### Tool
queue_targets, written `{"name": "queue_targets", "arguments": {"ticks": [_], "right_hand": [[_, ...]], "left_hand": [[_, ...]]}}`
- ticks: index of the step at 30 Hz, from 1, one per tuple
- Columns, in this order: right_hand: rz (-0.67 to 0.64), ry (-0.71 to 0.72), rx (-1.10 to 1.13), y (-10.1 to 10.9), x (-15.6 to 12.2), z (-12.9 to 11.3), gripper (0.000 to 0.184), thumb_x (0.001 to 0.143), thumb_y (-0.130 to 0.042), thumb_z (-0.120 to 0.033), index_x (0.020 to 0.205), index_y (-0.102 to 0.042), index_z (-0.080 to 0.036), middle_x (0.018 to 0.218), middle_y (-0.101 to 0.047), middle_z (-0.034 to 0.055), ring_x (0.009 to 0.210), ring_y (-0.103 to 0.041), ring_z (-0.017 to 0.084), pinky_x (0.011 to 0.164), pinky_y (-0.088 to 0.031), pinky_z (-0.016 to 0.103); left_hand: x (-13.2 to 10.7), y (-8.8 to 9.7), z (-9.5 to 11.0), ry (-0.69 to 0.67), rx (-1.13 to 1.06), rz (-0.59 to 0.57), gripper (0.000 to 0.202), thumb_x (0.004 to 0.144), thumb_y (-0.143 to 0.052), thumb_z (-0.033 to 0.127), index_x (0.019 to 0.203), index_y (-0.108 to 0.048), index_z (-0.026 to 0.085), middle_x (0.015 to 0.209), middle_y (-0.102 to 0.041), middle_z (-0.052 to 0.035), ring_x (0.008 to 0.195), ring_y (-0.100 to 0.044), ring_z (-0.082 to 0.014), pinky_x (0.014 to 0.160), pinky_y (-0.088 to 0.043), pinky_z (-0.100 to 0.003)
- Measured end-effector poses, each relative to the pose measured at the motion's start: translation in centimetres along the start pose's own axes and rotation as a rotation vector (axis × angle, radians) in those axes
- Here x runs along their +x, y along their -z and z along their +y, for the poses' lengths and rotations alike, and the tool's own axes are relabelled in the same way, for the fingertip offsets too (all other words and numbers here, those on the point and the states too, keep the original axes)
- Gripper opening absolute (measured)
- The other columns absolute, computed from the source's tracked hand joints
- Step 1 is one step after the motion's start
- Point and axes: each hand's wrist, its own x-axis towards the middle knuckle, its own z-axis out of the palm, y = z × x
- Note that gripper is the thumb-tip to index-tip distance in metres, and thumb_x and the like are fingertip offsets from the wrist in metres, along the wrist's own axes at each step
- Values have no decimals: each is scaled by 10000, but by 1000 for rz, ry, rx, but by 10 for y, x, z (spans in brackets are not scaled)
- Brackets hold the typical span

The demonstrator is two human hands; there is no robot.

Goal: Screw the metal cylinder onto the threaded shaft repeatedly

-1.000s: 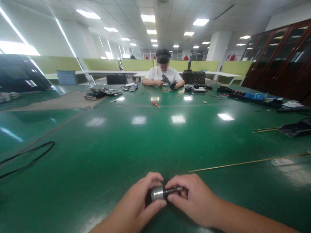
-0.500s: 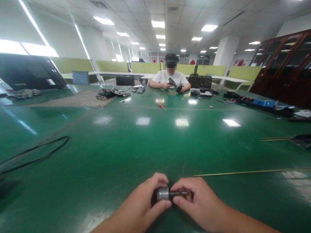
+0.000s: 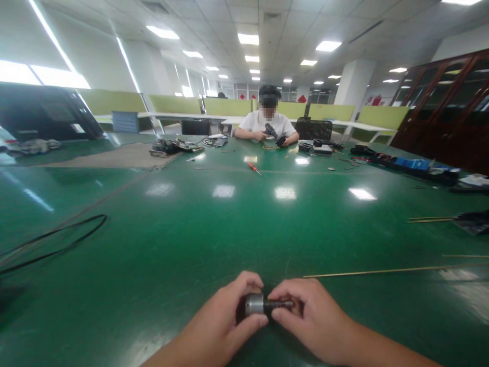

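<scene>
A small silvery metal cylinder with a dark ribbed shaft (image 3: 255,304) lies sideways low in the head view, its narrow tip pointing right. My left hand (image 3: 223,313) is curled around the cylinder end, with the thumb below and the fingers above. On the ribbed shaft, the thumb and forefinger of my right hand (image 3: 315,311) close in from the right. Part of the shaft's tip shows between those fingers. Underneath is the glossy green tabletop (image 3: 198,234); whether the metal part touches it I cannot tell.
Thin brass-coloured rods (image 3: 367,271) lie to the right. A black cable loop (image 3: 76,234) is at left. Farther off lies an orange screwdriver (image 3: 252,167). Across the table sits a person (image 3: 267,122) holding a dark power tool. Electronic parts (image 3: 175,146) and a dark tray (image 3: 412,165) line the far side.
The whole view has shifted very slightly. Both hands keep the same hold on the metal cylinder and its shaft.
</scene>
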Motion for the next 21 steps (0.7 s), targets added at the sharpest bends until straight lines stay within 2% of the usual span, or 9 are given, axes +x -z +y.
{"name": "queue_targets", "arguments": {"ticks": [10,15,21], "right_hand": [[2,-72,38,0,1,1,122,788,-704,-166,891,-762,-196,663,-632,-37,584,-532,114,555,-358,207],[-1,-60,30,0,1,0,91,807,-686,-159,873,-742,-186,677,-641,-30,593,-529,117,566,-366,216],[-1,-45,24,1,0,-3,74,811,-682,-165,863,-730,-185,693,-654,-22,594,-531,118,568,-366,217]], "left_hand": [[3,-4,-2,-16,-2,52,227,926,-631,210,1112,-507,254,950,-606,39,859,-576,-164,768,-397,-263],[2,-5,-4,-9,30,53,145,937,-609,246,1052,-522,235,916,-581,23,837,-550,-178,730,-381,-271],[3,-3,-5,-15,27,41,151,932,-615,256,1045,-519,227,918,-590,12,835,-550,-185,718,-375,-278]]}}
